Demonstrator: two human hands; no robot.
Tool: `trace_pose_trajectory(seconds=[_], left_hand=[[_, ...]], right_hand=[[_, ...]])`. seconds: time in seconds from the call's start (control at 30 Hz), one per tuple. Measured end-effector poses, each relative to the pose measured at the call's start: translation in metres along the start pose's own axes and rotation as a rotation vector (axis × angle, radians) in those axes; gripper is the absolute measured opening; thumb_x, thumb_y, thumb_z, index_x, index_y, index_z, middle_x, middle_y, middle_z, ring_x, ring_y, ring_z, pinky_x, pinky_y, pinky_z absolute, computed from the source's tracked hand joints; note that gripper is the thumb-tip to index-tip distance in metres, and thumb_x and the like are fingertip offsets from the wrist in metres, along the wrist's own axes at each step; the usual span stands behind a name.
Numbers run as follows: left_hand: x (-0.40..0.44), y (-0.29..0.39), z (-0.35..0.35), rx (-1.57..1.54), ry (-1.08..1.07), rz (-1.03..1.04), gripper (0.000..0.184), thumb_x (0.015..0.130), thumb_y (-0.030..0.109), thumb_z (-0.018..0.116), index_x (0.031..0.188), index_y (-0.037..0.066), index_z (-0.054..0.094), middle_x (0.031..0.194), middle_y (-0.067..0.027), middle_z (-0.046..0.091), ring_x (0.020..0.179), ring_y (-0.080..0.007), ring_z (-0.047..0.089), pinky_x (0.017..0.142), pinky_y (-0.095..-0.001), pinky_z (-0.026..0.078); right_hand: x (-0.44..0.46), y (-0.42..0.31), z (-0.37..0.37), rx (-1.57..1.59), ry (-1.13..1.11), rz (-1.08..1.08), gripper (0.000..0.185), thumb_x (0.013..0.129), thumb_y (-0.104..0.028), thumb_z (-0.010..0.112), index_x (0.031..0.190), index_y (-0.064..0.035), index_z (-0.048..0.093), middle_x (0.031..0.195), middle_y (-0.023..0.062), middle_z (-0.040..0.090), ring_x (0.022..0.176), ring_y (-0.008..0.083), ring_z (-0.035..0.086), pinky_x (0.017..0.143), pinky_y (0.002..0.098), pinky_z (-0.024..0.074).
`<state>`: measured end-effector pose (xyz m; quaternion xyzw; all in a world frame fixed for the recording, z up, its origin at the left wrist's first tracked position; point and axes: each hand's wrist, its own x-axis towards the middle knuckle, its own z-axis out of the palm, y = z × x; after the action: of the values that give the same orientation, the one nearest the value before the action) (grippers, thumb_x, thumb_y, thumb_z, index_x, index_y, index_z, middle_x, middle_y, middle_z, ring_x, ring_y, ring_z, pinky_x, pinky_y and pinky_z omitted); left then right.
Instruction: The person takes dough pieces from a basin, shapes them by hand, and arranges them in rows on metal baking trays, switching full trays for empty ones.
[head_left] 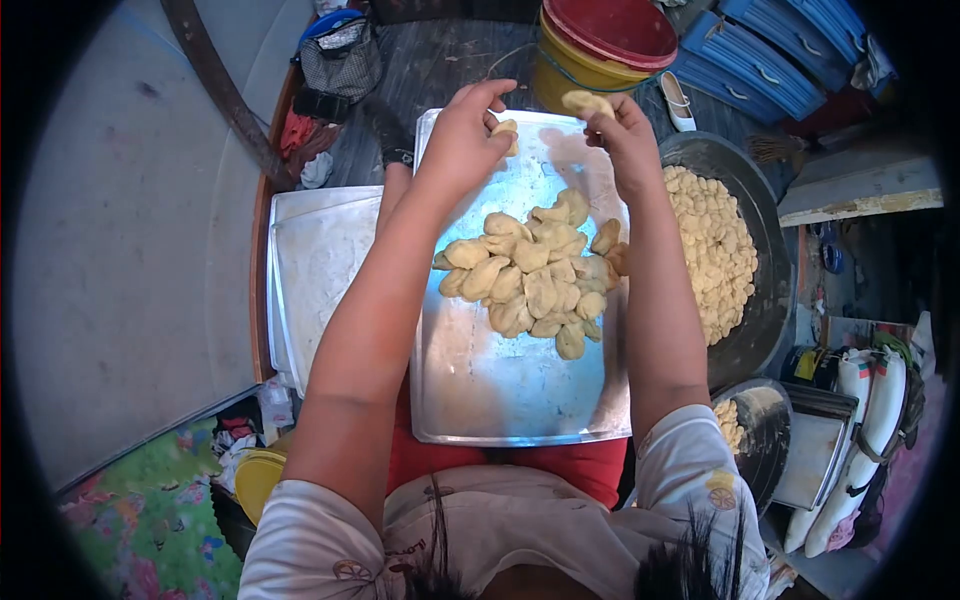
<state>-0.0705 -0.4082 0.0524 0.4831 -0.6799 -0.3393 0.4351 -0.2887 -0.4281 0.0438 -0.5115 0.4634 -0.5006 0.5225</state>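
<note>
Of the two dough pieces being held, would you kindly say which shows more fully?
The dough piece in the right hand: it juts out toward the left, while the left hand leaves less of its own piece visible.

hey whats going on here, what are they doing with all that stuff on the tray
Someone is handling pieces of what looks like pale dough with bare hands. The left hand holds a small piece near the far end of a metal tray, and the right hand pinches a longer piece. A loose pile of pieces lies mid-tray, and a large basin to the right holds many more.
</note>
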Motion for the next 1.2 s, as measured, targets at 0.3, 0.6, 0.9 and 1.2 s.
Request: trace_pose_trajectory(seconds=[0.3,0.6,0.9,1.2], left_hand=[[-0.007,-0.022,0.016,0.744,0.083,0.191,0.021,0.08,0.013,0.067,0.099,0.007,0.069,0.105,-0.0094,0.066,0.107,-0.0279,0.057,0.096,-0.0384,0.035],[0.007,-0.035,0.021,0.72,0.004,0.155,0.025,0.079,0.024,0.07,0.099,0.007,0.069,0.099,-0.009,0.065,0.11,-0.0295,0.054,0.097,-0.0416,0.031],[-0.008,-0.04,0.0,0.677,0.166,0.157,0.037,0.08,0.032,0.069,0.109,0.009,0.068,0.111,-0.0076,0.065,0.115,-0.026,0.053,0.101,-0.0448,0.027],[0.004,-0.052,0.006,0.708,-0.071,0.158,0.034,0.079,0.022,0.068,0.112,0.014,0.067,0.118,-0.0042,0.064,0.127,-0.0239,0.046,0.106,-0.046,0.022]], right_hand=[[-0.005,0.021,0.018,-1.01,0.059,-0.281,0.032,0.076,-0.019,0.072,0.105,-0.0068,0.067,0.104,0.0144,0.059,0.095,0.0322,0.06,0.082,0.039,0.0496],[0.007,0.028,0.038,-0.975,0.047,-0.391,0.025,0.077,-0.004,0.065,0.103,-0.0061,0.066,0.107,0.015,0.06,0.096,0.0334,0.061,0.087,0.0419,0.048],[-0.026,0.003,-0.01,-0.842,-0.17,-0.386,0.035,0.077,-0.006,0.066,0.112,-0.0052,0.062,0.116,0.0157,0.058,0.109,0.032,0.057,0.095,0.0404,0.045],[-0.035,0.004,-0.055,-0.909,-0.131,-0.142,0.026,0.069,-0.004,0.068,0.095,-0.0039,0.068,0.094,0.013,0.061,0.087,0.0276,0.062,0.078,0.035,0.0503]])
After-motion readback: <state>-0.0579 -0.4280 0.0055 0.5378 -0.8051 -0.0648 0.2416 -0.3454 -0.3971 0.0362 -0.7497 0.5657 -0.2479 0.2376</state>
